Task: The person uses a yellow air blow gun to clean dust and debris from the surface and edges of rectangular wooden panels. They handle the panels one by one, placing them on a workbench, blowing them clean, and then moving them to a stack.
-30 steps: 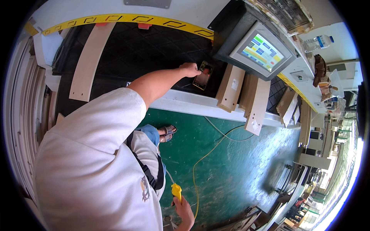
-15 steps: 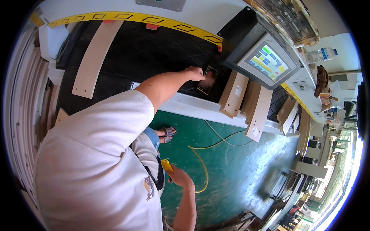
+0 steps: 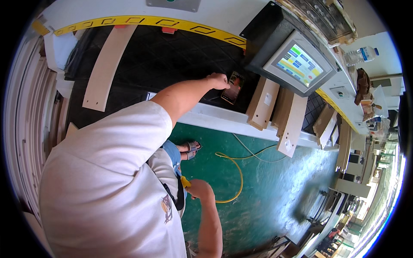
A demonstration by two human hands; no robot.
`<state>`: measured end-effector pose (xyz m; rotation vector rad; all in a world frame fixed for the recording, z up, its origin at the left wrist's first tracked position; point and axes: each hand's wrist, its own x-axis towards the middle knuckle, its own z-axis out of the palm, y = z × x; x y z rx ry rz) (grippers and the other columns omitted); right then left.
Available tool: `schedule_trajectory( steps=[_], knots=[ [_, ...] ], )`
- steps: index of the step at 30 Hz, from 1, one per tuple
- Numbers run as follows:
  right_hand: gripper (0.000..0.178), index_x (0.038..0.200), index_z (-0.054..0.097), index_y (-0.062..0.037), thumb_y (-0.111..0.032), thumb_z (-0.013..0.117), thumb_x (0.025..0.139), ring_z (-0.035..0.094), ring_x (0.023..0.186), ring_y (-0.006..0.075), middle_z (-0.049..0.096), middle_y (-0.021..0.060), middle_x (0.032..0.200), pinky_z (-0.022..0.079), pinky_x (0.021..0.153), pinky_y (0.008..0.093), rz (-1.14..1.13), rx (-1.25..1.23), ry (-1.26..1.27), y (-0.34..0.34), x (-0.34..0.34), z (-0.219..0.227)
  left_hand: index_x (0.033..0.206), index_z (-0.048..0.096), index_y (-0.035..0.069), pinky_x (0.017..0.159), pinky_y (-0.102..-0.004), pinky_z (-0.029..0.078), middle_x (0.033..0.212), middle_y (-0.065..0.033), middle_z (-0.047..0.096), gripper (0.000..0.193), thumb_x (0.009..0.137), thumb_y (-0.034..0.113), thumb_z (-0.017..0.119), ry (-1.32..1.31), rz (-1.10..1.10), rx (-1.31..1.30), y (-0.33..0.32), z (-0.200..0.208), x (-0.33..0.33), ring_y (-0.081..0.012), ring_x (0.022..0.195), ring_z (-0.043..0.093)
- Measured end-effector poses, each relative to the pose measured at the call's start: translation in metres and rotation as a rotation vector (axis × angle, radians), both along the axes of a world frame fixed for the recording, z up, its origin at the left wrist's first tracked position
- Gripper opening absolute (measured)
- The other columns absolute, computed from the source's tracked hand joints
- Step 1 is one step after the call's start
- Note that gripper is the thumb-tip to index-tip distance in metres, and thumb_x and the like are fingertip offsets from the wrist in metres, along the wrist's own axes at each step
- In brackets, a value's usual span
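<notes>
My left hand (image 3: 218, 81) reaches over the black work surface (image 3: 167, 56), its fingers curled and the fingertips at the edge of a phone (image 3: 233, 87). The phone lies flat with its screen lit. Held low beside my waist, my right hand (image 3: 200, 189) is closed around a yellow air blow gun (image 3: 185, 182), which is partly covered by the fingers. A yellow hose (image 3: 241, 180) loops over the floor and passes out of sight behind my right wrist.
A control screen (image 3: 300, 64) stands beyond the phone. Drilled wooden boards (image 3: 263, 103) rest on the machine edge, and another long board (image 3: 107, 69) lies at the far left. A yellow slotted strip (image 3: 167, 22) borders the surface. A water bottle (image 3: 361, 56) is at right.
My right hand has moved slightly up and left with the air blow gun, and the yellow hose has shifted on the floor. My left hand stays by the phone.
</notes>
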<state>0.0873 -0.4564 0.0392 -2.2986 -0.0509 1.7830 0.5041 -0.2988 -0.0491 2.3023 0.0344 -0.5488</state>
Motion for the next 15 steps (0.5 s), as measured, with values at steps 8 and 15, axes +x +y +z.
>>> schedule_trajectory(
  steps=[8,15],
  knots=[
    [0.023,0.094,0.073,-0.0052,-0.026,0.064,0.090,0.073,0.064,0.0257,0.073,0.0099,0.069,0.055,0.064,0.0413,-0.015,0.066,0.036,-0.007,-0.006,-0.007,0.114,0.074,0.018,0.100,-0.0415,0.053,0.123,-0.0106,0.074,0.058,0.070,0.053,0.086,-0.001,-0.033,0.020,0.004,-0.001,0.001,-0.0308,0.118,0.068],
    [0.022,0.101,0.069,-0.0066,-0.026,0.065,0.092,0.062,0.052,0.0179,0.071,0.0046,0.069,0.047,0.049,0.0357,-0.177,0.188,0.107,-0.029,-0.008,0.018,0.117,0.073,0.016,0.100,-0.0414,0.053,0.124,-0.0117,0.073,0.064,0.067,0.052,0.089,-0.018,-0.056,0.024,0.008,-0.002,0.000,-0.0315,0.119,0.067]
  ],
)
